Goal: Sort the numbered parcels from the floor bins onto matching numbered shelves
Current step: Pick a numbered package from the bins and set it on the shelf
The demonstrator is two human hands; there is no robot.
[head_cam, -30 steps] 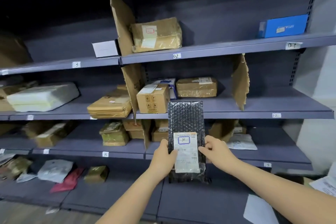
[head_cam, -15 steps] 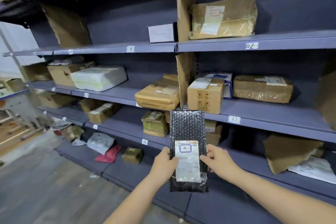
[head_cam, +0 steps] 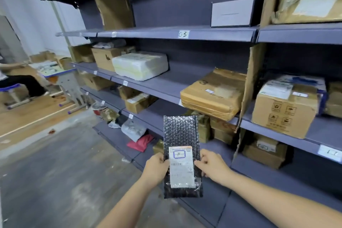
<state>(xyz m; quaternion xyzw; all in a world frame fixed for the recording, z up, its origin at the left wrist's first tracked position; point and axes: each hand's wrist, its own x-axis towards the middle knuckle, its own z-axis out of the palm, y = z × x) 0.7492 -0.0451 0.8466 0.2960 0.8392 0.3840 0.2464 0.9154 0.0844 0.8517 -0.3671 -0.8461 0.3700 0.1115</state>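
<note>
Both hands hold a black bubble-wrap parcel (head_cam: 182, 155) upright before the shelves.

The left hand (head_cam: 157, 169) pinches its left edge and the right hand (head_cam: 212, 165) its right edge, forearms reaching forward, the white label (head_cam: 181, 166) marked 10 facing the camera, below the shelf tagged 03 (head_cam: 183, 34).

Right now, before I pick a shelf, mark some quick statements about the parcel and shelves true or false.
1. Both hands hold the black parcel. True: left hand, right hand.
2. The parcel's label reads 03. False: it reads 10; 03 is the shelf tag.
3. A white parcel lies on the shelf below the 03 tag. True.
4. The black parcel rests on a shelf. False: it is held in the air before the shelves.
5. The red bag sits on the top shelf. False: it lies on the lowest one.
</note>
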